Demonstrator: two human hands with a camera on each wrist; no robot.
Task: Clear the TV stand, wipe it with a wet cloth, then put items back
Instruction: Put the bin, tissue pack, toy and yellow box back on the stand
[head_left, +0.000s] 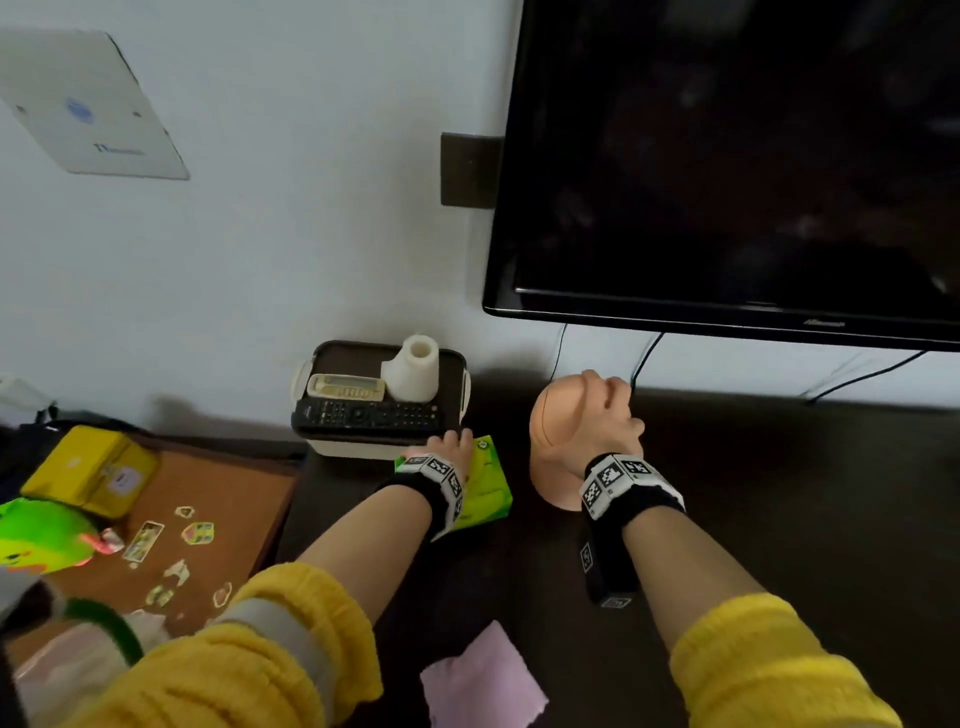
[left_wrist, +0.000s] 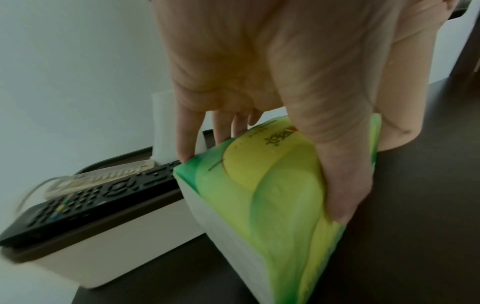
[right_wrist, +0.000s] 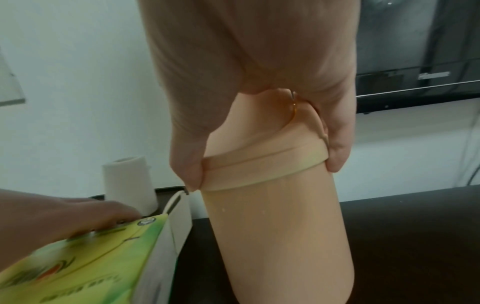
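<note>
My left hand (head_left: 451, 448) grips a green and yellow tissue pack (head_left: 485, 488) from above on the dark TV stand (head_left: 779, 519); in the left wrist view the thumb and fingers (left_wrist: 185, 144) clamp the tissue pack (left_wrist: 272, 195) by its two long sides. My right hand (head_left: 605, 415) grips the lid end of a peach-coloured bottle (head_left: 550, 447) standing right of the pack. In the right wrist view the thumb and fingers (right_wrist: 337, 152) pinch the lid rim of the bottle (right_wrist: 275, 226). A pink cloth (head_left: 480, 680) lies near the front edge.
A cream box with a dark tray lid (head_left: 382, 402) stands at the wall, holding a black remote (head_left: 366, 414), a beige remote (head_left: 345, 387) and a white roll (head_left: 413, 374). The TV (head_left: 727, 166) hangs above. A brown table (head_left: 218, 499) with yellow boxes and stickers is left.
</note>
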